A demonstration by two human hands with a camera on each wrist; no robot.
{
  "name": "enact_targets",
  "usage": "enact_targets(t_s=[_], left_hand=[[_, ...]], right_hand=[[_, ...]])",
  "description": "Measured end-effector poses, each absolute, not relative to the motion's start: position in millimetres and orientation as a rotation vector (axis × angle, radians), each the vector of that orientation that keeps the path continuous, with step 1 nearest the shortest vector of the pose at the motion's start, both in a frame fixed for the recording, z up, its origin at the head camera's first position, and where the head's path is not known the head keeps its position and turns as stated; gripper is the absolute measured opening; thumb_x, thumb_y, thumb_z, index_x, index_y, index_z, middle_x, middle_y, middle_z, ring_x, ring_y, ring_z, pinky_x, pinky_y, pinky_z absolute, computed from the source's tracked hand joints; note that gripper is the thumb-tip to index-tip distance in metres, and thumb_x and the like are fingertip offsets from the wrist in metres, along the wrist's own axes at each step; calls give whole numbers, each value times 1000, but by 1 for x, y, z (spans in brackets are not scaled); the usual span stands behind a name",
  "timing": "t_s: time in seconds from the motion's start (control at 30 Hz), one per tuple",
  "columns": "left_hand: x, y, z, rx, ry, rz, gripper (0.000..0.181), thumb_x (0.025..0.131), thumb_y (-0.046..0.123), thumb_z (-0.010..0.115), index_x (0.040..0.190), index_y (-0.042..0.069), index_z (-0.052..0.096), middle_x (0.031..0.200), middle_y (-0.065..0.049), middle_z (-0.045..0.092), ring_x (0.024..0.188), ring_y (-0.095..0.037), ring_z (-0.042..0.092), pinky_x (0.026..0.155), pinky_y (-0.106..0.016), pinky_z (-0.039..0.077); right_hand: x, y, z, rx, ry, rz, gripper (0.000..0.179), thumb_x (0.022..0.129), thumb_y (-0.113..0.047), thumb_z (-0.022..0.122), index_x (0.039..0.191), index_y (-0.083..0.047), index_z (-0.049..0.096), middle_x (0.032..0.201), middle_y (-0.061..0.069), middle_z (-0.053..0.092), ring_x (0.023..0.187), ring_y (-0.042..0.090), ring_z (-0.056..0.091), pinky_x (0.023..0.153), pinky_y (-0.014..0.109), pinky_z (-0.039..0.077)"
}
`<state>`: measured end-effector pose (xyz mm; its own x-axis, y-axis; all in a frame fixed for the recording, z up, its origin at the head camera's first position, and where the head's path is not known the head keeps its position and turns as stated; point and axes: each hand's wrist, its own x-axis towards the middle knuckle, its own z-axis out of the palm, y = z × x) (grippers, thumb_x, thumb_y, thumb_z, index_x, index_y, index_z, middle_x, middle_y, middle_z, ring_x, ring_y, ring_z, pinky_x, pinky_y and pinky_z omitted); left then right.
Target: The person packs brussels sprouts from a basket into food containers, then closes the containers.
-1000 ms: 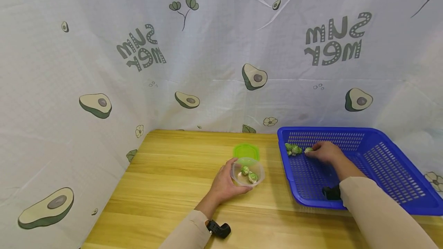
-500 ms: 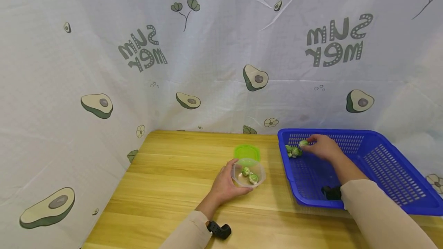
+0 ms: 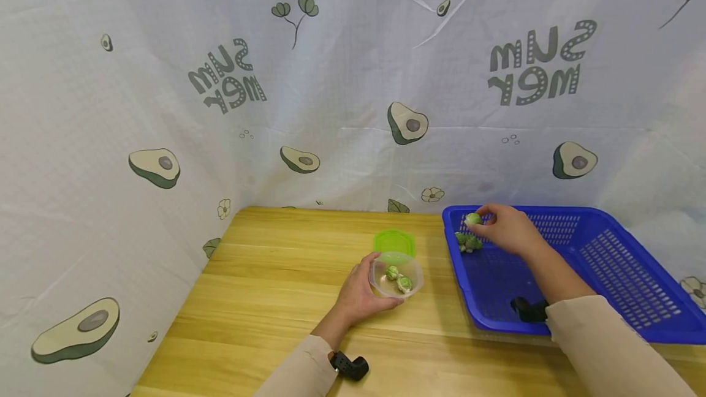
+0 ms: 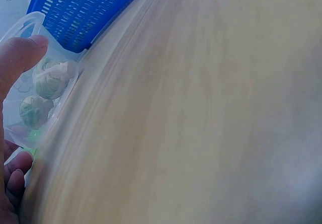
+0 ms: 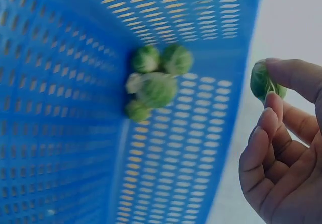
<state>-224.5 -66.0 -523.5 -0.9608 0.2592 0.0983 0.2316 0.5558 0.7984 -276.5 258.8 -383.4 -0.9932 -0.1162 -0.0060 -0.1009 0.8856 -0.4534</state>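
Observation:
In the head view my left hand (image 3: 364,293) grips the side of a clear plastic container (image 3: 417,280), thumb on the near side and fingers on the far side. Two Brussels sprouts (image 3: 404,284) lie in it, and the left wrist view shows them through its wall. My right hand (image 3: 510,231) pinches another Brussels sprout (image 5: 262,81) between thumb and fingertips, over the far left part of the blue basket (image 3: 466,291). Several more sprouts (image 5: 157,90) sit clustered in the basket's corner below that hand.
A green lid (image 3: 394,240) lies on the wooden table (image 3: 265,274) just behind the container. The basket stands to the right of the container, its left rim a short way off. A white printed curtain (image 3: 342,78) hangs behind and on the left of the table.
My right hand has lifted the pinched sprout from the basket floor and carried it up and leftward, to the height of the far rim. The left hand stays on the container.

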Motion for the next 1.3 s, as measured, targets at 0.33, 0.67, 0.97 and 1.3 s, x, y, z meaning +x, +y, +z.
enact_targets(t_s=[0.33,0.67,0.97,1.3], left_hand=[[-224,-65,-522,426,2754,1385,107,70,48,91,156,23,34,144,-8,57,129,-28,56,105,-50,48],[-225,-66,-523,431,2754,1387,106,70,49,91,156,24,35,144,-7,56,130,-28,55,107,-50,47],[-225,-67,-522,454,2747,1397,105,71,49,90,156,20,35,145,-8,55,131,-28,55,107,-50,47],[-225,-67,-523,465,2786,1359,103,72,50,89,155,20,35,143,-9,56,127,-28,56,103,-48,49]], right_hand=[[-250,222,-347,-268,3019,-812,51,96,-35,70,132,0,60,90,9,64,71,20,54,63,33,43],[-219,190,-340,-395,2991,-936,45,96,-33,72,131,-6,62,84,3,62,67,18,51,59,32,42],[-203,158,-361,-516,2910,-1022,37,94,-32,75,121,-9,67,79,-1,62,64,15,52,55,28,44],[-196,119,-405,-420,2887,-905,33,91,-27,77,117,-8,70,70,-5,60,56,11,49,52,26,40]])
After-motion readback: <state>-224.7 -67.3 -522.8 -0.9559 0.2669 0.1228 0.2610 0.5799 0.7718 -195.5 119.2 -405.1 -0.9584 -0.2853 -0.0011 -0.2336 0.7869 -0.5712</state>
